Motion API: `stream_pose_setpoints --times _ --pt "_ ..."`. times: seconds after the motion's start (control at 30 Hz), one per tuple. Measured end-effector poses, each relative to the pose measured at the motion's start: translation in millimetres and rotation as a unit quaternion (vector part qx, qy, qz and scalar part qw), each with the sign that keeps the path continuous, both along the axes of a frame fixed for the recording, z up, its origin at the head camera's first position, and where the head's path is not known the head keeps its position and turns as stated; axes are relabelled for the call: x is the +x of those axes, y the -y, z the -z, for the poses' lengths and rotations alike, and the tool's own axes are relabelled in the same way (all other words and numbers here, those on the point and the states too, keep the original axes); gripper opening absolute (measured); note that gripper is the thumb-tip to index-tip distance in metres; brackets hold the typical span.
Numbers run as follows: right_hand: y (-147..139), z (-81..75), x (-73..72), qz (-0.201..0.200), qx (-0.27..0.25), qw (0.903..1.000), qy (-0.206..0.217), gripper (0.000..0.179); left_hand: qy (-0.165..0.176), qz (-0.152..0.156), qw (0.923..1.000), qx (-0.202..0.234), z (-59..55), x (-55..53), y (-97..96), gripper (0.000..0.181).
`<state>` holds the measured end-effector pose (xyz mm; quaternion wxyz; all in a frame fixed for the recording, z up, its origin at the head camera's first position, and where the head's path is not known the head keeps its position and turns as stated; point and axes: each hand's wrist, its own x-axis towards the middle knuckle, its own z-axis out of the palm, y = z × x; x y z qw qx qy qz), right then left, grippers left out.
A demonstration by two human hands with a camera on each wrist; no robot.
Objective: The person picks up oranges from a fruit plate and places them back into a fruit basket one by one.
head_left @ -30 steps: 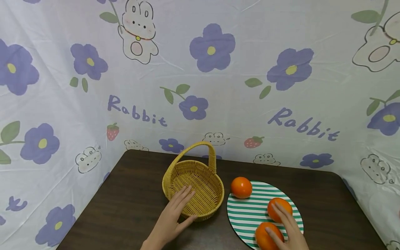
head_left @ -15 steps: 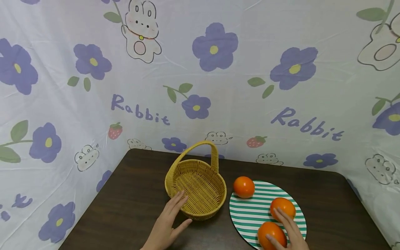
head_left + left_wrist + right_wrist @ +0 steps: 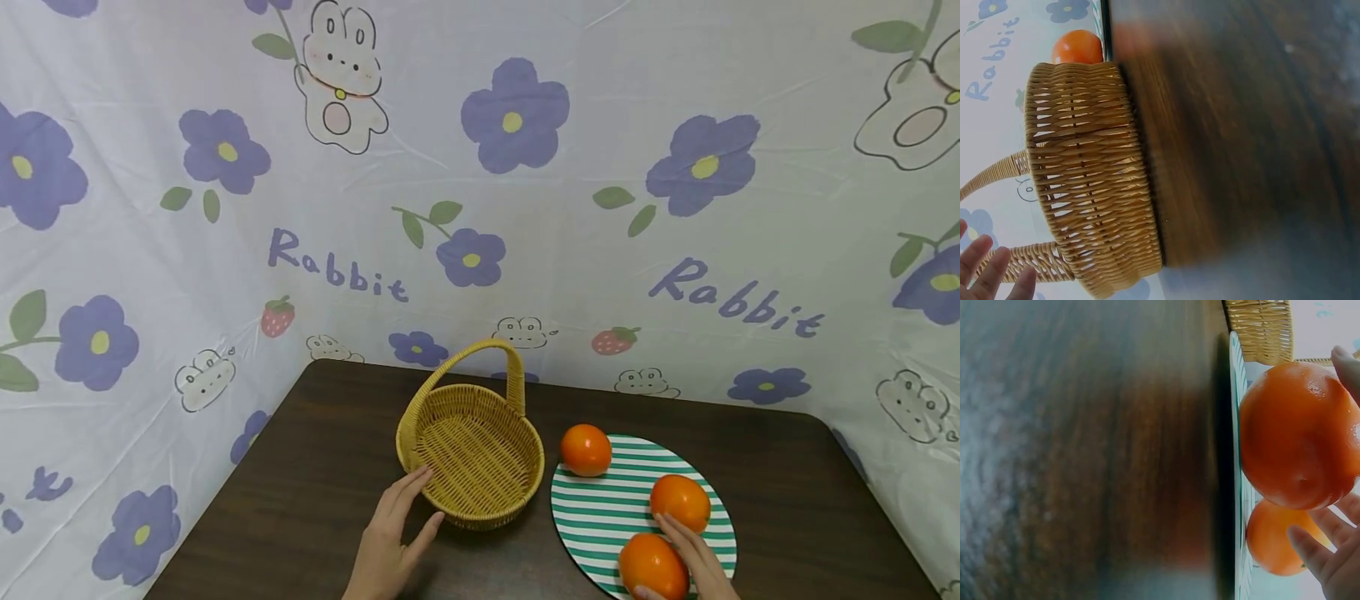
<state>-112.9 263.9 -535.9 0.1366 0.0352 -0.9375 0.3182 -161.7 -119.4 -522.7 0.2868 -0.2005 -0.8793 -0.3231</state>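
A yellow wicker basket [image 3: 480, 454] with an arched handle stands mid-table, with nothing in it. My left hand [image 3: 390, 533] is at its front left, fingers extended and fingertips overlapping the rim; its fingertips [image 3: 997, 269] show by the handle's base in the left wrist view. To the right, a round green-and-white striped plate [image 3: 592, 529] bears glossy orange fruits. My right hand [image 3: 697, 562] spreads thumb and fingers about the nearest fruit [image 3: 651, 567], also large in the right wrist view [image 3: 1300, 434]. A second fruit [image 3: 681, 502] lies just behind it, beyond my fingertips.
A third orange fruit [image 3: 586, 450] sits at the plate's back left edge, close to the basket. The dark wooden table [image 3: 292, 492] ends at a white cloth backdrop [image 3: 555, 250] printed with purple flowers and rabbits.
My left hand has drawn back to the left and toward me, from over the basket to its rim. My right fingers have slid off the second fruit, toward the nearest one.
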Motion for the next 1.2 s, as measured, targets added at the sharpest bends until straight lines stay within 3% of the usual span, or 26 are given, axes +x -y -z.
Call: stream_pose_setpoints --times 0.2,0.4,0.67,1.0,1.2 --pt "2 0.1 3.4 0.018 0.005 0.9998 0.006 0.087 0.01 -0.016 0.9997 0.016 1.6 -0.6 5.8 0.055" --pt "3 1.0 2.4 0.013 0.015 0.9998 0.01 0.086 0.045 -0.027 0.998 0.036 1.6 -3.3 9.8 0.054" --pt "8 -1.4 -0.7 0.013 0.03 0.9994 0.008 0.072 0.078 -0.05 0.9947 0.044 2.5 -6.6 10.9 0.064" --pt "10 -13.2 -7.5 -0.021 0.004 0.9966 0.079 0.069 0.097 -0.063 0.9928 0.031 6.6 -13.0 13.6 0.07" --pt "14 -21.3 -16.4 -0.044 -0.005 0.9978 0.05 0.066 0.103 -0.071 0.9919 0.021 6.5 -17.7 14.4 0.072"
